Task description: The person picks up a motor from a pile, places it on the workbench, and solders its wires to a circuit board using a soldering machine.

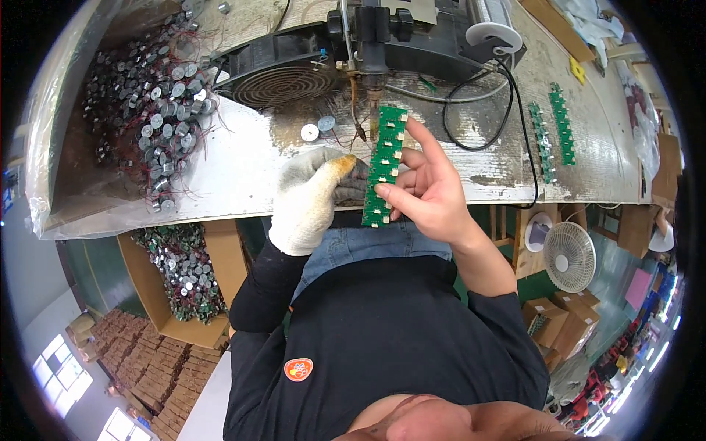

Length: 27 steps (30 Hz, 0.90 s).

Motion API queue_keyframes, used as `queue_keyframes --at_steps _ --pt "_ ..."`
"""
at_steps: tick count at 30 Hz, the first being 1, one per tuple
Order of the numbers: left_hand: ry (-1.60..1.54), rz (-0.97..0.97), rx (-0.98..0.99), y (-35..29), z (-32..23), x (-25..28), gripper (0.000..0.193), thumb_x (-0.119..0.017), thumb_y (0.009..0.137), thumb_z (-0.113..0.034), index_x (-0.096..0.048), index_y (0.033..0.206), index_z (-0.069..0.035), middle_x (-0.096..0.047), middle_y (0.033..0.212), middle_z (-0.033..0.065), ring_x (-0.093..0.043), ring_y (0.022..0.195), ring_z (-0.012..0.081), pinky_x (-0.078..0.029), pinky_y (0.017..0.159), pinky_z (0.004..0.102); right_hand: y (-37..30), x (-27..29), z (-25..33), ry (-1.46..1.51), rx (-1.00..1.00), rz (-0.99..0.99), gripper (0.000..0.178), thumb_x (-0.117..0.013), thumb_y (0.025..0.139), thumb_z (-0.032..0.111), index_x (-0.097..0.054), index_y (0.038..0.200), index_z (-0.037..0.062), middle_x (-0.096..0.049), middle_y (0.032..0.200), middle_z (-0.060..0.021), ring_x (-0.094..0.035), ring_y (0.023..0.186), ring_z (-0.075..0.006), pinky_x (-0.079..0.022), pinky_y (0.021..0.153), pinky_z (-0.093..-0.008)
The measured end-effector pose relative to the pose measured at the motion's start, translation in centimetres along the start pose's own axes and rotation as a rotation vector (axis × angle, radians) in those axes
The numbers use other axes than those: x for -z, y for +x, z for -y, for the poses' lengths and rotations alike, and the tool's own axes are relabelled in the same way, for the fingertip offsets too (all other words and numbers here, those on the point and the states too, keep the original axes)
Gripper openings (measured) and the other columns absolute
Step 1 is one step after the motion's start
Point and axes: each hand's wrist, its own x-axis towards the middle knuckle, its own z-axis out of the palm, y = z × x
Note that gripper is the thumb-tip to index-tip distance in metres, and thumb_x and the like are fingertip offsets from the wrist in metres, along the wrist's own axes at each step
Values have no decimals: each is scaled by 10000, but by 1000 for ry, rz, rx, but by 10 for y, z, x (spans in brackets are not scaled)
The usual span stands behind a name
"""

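Observation:
My bare right hand [435, 192] pinches a long green circuit board strip [384, 165] between thumb and fingers, tilted over the table's front edge. Small white connectors run along the strip's right side. My left hand [307, 195], in a white knit glove with a yellowed thumb tip, is closed close beside the strip's left edge; what lies between its fingers is hidden. Just beyond it lie two small round motors [318, 129] with thin wires. A soldering stand [373, 37] rises behind the strip, and a thin brown rod with a dark tip [359, 131] hangs down from it.
Many small wired motors [165, 125] are heaped at the left in clear plastic. A black round-grilled fan [283, 84], solder spool [493, 35] and black cable [507, 110] stand behind. More board strips [562, 125] lie right. Below left is a filled cardboard box [151, 294].

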Motion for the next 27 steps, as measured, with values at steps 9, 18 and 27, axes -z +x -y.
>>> queue_keyframes --at_steps 9,18,27 --pt "398 -35 -72 -5 -3 6 290 -615 918 -203 -644 1076 39 -655 862 46 -589 742 75 -464 660 203 -6 3 0 8 -26 18 826 -578 837 -114 -104 1489 64 -580 1109 -177 -630 704 -119 -510 525 -215" --pt "446 -105 -178 -3 -4 0 295 -610 921 -212 -650 1062 44 -655 860 51 -582 750 73 -467 670 211 -5 1 1 -16 -62 23 828 -620 839 -52 -117 1487 66 -596 998 -141 -614 657 -117 -504 530 -232" --pt "359 73 -106 7 -8 3 205 -634 871 -146 -666 957 36 -656 851 55 -604 765 93 -494 691 235 -6 1 3 -10 -64 1 839 -622 830 -64 -116 1487 59 -594 1047 -152 -612 693 -117 -503 539 -228"
